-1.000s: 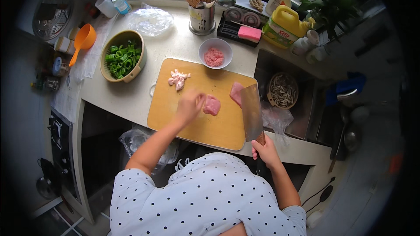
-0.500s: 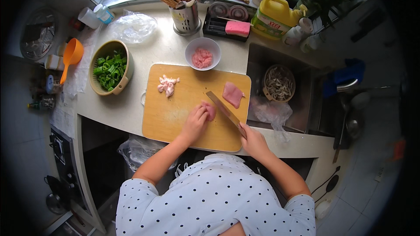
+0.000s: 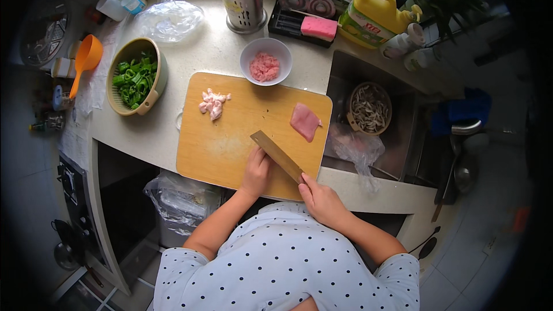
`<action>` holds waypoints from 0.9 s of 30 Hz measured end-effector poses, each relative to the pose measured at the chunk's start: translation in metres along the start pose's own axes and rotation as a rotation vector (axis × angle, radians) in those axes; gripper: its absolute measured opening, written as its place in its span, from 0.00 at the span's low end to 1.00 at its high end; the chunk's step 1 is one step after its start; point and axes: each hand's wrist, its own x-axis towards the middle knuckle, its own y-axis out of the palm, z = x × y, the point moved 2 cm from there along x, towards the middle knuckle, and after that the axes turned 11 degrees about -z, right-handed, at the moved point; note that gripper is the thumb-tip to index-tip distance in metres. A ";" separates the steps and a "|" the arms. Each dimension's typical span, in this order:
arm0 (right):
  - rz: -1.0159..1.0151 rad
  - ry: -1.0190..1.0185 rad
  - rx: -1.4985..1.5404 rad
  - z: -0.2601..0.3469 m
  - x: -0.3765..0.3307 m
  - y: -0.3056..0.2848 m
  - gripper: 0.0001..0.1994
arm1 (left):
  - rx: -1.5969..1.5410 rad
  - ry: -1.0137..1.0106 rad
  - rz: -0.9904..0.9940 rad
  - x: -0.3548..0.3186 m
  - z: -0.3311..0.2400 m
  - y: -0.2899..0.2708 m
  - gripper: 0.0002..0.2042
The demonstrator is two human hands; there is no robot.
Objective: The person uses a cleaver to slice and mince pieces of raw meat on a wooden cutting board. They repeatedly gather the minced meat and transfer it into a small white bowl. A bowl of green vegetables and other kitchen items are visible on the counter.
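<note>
My right hand (image 3: 322, 200) grips a wide-bladed kitchen knife (image 3: 278, 155), its blade slanting up and left over the near part of the wooden cutting board (image 3: 230, 147). Just left of the blade my left hand (image 3: 257, 171) is closed, fingers bent; the small piece of raw meat seen under them earlier is now hidden behind the blade. A flat pink slice of raw meat (image 3: 305, 122) lies on the board's right side. Toward the far left of the board sits a small pile of whitish fatty trimmings (image 3: 213, 103). Beyond the board, a white bowl (image 3: 246, 52) holds minced pink meat (image 3: 264, 67).
Left of the board stands a colander (image 3: 156, 93) of cut green peppers. The sink (image 3: 397, 155) at right contains a basket of greyish strips (image 3: 370, 108) and a plastic bag (image 3: 358, 147). Along the back are a chopstick holder (image 3: 244, 11), a pink sponge (image 3: 318, 27) and a yellow jug (image 3: 374, 14).
Both hands and the knife have come nearer to the board's front edge. The knife has shifted left, and its blade now covers the meat that showed at my left fingertips. The view has shifted slightly.
</note>
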 end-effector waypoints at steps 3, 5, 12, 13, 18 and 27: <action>0.014 -0.008 -0.027 -0.003 -0.006 0.003 0.19 | -0.031 -0.014 -0.049 0.005 -0.003 0.001 0.14; 0.055 0.026 -0.069 -0.002 -0.004 0.003 0.17 | -0.034 -0.030 -0.057 0.007 -0.005 0.000 0.14; 0.025 -0.007 -0.070 -0.002 -0.010 0.002 0.13 | -0.018 -0.043 0.029 0.006 0.000 0.000 0.19; 0.034 -0.002 -0.072 -0.002 -0.010 0.002 0.13 | -0.011 -0.032 0.027 0.007 -0.001 -0.001 0.19; 0.056 0.001 -0.076 -0.007 -0.014 0.004 0.15 | -0.031 -0.015 0.011 0.005 0.003 0.002 0.20; 0.062 0.035 -0.154 -0.006 -0.001 0.015 0.19 | 0.049 0.043 0.088 0.003 0.009 0.001 0.21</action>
